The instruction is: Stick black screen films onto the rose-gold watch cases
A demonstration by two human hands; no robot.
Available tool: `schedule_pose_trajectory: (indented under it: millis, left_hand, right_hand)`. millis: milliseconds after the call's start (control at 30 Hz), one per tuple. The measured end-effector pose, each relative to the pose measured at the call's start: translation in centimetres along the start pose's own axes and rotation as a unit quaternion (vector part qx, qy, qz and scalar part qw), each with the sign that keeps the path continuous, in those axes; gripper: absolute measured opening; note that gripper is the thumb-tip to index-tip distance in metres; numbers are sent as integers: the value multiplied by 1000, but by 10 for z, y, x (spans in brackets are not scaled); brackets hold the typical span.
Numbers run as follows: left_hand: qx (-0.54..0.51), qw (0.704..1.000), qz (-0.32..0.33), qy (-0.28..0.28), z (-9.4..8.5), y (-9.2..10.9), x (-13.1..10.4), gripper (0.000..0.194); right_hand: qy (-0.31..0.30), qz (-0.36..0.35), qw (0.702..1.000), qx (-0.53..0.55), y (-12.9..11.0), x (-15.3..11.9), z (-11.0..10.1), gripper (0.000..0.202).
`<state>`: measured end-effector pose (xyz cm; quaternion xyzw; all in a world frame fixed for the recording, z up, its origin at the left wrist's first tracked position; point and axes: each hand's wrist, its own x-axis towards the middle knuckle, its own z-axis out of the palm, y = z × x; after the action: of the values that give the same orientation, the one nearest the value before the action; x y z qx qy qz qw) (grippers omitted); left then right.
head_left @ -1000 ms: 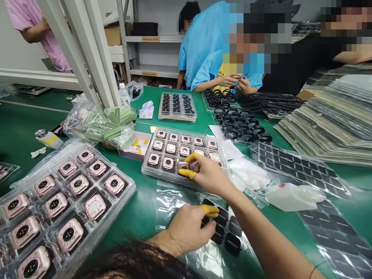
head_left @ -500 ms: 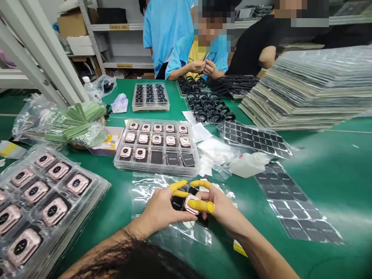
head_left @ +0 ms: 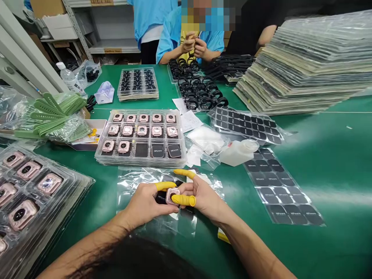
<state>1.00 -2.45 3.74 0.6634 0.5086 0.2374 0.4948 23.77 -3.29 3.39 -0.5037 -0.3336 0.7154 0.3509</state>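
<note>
A pink watch case point(head_left: 172, 195) is held between my two hands, over a clear plastic sheet point(head_left: 128, 186) on the green table. My left hand point(head_left: 148, 199) grips its left side, with a yellow finger cot on the index finger. My right hand point(head_left: 200, 195), with yellow cots on thumb and index finger, presses its thumb on the case's back; that index finger is stretched out. Beside the case, partly hidden by my fingers, lies a black printed film point(head_left: 161, 197). Just beyond, a clear tray point(head_left: 139, 161) holds pink watch cases and black squares.
More pink cases fill stacked trays point(head_left: 72, 186) at left. Green straps point(head_left: 58, 116) lie behind them. A white bottle point(head_left: 240, 152) and black sticker sheets point(head_left: 285, 190) are at right, below a tall tray stack point(head_left: 302, 69). Two people in blue stand or sit opposite.
The view has shifted, so the table items appear further left and higher. My left index finger has come down onto the case. The case remains in my hands.
</note>
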Motion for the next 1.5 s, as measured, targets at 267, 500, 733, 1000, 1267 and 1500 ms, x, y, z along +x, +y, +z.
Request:
schedule_pose_trajectory:
  millis: [267,500,733,1000,1267,1500]
  left_hand:
    - [-13,999,-31,29,3,2,0,64]
    - [-34,998,-33,29,3,-4,0,63]
    - [-50,998,-30,21,4,-14,0,63]
    - [-28,999,-6,13,3,-12,1,58]
    - [0,1000,23,17,3,-8,1,54]
    - [-37,999,-14,36,5,-9,1,57]
  right_hand:
    - [-16,-18,999,35,-1,-4,-2,80]
    - [-40,-14,998,35,0,1,-6,82]
    - [-63,-22,998,-2,-2,2,-5,83]
    - [-73,-26,997,-13,-1,4,-9,72]
    - [-74,-38,995,-50,3,5,-5,65]
    - [228,-320,855,-338,-12,4,-53,41]
